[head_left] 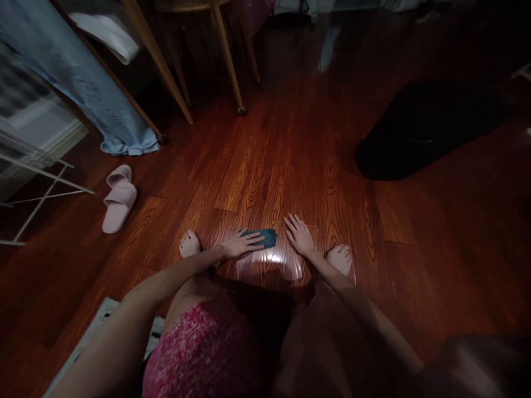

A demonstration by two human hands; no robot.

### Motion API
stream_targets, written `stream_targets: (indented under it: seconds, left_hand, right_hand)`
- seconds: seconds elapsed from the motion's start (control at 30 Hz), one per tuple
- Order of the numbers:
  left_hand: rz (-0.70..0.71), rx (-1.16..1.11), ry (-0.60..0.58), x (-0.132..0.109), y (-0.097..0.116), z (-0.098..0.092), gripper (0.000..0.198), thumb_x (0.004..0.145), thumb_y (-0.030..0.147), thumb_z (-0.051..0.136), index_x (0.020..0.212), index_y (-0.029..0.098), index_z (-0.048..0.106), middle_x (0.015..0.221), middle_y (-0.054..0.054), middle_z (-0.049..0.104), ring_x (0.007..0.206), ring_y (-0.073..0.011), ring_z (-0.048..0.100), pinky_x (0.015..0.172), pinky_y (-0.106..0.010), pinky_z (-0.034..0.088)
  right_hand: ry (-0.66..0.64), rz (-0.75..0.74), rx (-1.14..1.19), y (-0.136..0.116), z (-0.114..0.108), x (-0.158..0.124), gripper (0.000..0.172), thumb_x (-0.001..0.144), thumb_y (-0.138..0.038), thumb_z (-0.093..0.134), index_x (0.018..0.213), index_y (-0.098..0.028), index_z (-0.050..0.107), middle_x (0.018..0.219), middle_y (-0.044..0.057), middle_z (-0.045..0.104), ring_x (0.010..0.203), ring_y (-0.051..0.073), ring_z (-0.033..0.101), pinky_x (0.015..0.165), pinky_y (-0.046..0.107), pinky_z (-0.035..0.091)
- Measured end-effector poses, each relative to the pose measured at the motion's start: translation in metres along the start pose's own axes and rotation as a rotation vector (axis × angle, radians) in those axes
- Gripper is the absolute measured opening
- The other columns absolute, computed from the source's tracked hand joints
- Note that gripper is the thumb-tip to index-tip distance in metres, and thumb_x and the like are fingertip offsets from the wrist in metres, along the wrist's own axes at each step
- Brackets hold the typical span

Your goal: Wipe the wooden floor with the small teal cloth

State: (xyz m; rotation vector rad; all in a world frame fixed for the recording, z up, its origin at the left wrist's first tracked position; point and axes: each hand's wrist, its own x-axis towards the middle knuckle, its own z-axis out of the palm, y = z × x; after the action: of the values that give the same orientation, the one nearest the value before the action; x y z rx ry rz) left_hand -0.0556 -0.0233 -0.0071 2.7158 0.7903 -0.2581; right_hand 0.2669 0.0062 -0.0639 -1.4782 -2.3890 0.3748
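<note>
A dark teal piece of cloth (270, 237) lies on the glossy reddish wooden floor (274, 188) between my feet. My left hand (243, 244) rests on the cloth's left part, fingers stretched out and pointing right. To the right of the cloth, apart from it, my right hand (299, 234) lies on the floorboards with its fingers spread and nothing in it. A patch of light reflects off the boards just below the cloth. Whether the cloth is folded I cannot tell.
A pink slipper (120, 200) lies on the left, near a white wire rack (45, 193). Light blue jeans (83, 77) hang down to the floor behind it. Wooden chair legs (228, 61) stand ahead. A large black object (423, 132) is at the right; a patterned mat (89, 337) lies lower left.
</note>
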Motion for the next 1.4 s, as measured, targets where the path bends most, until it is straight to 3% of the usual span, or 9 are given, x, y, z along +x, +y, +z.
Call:
stream_targets:
  seconds: [0.17,0.37,0.43,0.53,0.8,0.93,1.17,1.27,1.4]
  left_hand:
    - [0.034,0.036,-0.038,0.007,-0.007,-0.012,0.073,0.095,0.004,0.045,0.155,0.045,0.038,0.167,0.005,0.030,0.156,-0.0188,0.022,0.124,-0.057,0.018]
    - [-0.857,0.011,0.056,-0.023,-0.029,-0.012,0.084,0.088,-0.004,0.034,0.164,0.031,0.024,0.171,-0.008,0.014,0.157,-0.0282,0.016,0.116,-0.067,0.030]
    - [-0.972,-0.007,0.076,-0.032,-0.030,-0.008,0.085,0.087,-0.005,0.033,0.165,0.028,0.022,0.171,-0.010,0.012,0.157,-0.0303,0.015,0.115,-0.068,0.030]
    - [-0.828,-0.016,0.066,-0.034,-0.024,-0.005,0.082,0.089,-0.004,0.033,0.163,0.028,0.027,0.171,-0.009,0.014,0.158,-0.0296,0.012,0.118,-0.067,0.025]
    - [0.065,-0.130,-0.021,0.004,-0.008,-0.007,0.074,0.093,0.006,0.053,0.146,0.057,0.046,0.166,0.015,0.030,0.154,-0.0151,0.025,0.126,-0.045,0.018]
    - [-0.099,-0.055,0.044,0.000,-0.019,-0.006,0.080,0.092,0.002,0.048,0.153,0.053,0.038,0.168,0.011,0.027,0.156,-0.0163,0.021,0.126,-0.047,0.019]
    - [-0.930,-0.097,0.142,-0.030,-0.032,0.002,0.091,0.085,-0.005,0.039,0.165,0.032,0.018,0.172,-0.010,0.010,0.158,-0.0317,0.010,0.117,-0.070,0.023]
    - [-0.852,-0.105,0.114,-0.029,-0.026,0.003,0.087,0.086,-0.004,0.040,0.164,0.029,0.022,0.172,-0.011,0.007,0.158,-0.0342,0.005,0.117,-0.071,0.021]
    - [-0.339,-0.092,0.011,-0.013,-0.014,-0.002,0.081,0.089,0.001,0.046,0.160,0.037,0.033,0.172,-0.004,0.011,0.158,-0.0308,0.004,0.122,-0.065,0.015]
  right_hand:
    - [-0.005,0.006,0.004,-0.001,-0.001,0.001,0.056,0.106,-0.037,0.029,0.158,-0.021,0.039,0.165,0.009,0.037,0.155,0.026,0.023,0.123,0.052,0.027]
    - [-0.017,0.011,-0.006,0.000,0.000,0.001,0.056,0.106,-0.038,0.030,0.159,-0.022,0.037,0.166,0.008,0.035,0.156,0.026,0.021,0.123,0.052,0.027]
    - [-0.014,0.010,-0.004,0.000,0.000,0.001,0.056,0.106,-0.038,0.030,0.159,-0.022,0.037,0.166,0.008,0.036,0.156,0.025,0.021,0.123,0.052,0.027]
    - [-0.008,0.010,0.003,0.000,0.000,0.000,0.056,0.106,-0.038,0.029,0.159,-0.022,0.038,0.165,0.009,0.036,0.156,0.026,0.022,0.123,0.052,0.027]
    - [-0.006,0.001,0.014,0.000,-0.001,0.000,0.057,0.105,-0.037,0.030,0.161,-0.025,0.033,0.166,0.008,0.035,0.156,0.026,0.023,0.122,0.055,0.028]
    - [-0.018,0.005,0.007,0.000,-0.002,0.000,0.057,0.106,-0.038,0.029,0.161,-0.024,0.033,0.167,0.008,0.034,0.156,0.026,0.022,0.123,0.055,0.027]
    - [-0.026,0.010,0.001,0.000,-0.002,0.000,0.056,0.106,-0.038,0.030,0.160,-0.023,0.035,0.166,0.008,0.034,0.156,0.026,0.022,0.122,0.053,0.028]
    - [-0.010,0.007,0.010,0.000,-0.001,0.000,0.056,0.106,-0.038,0.029,0.160,-0.023,0.036,0.166,0.008,0.036,0.156,0.027,0.022,0.123,0.053,0.027]
    - [-0.003,0.006,0.022,0.000,-0.001,0.000,0.057,0.106,-0.039,0.028,0.160,-0.023,0.036,0.166,0.008,0.035,0.156,0.027,0.022,0.123,0.054,0.027]
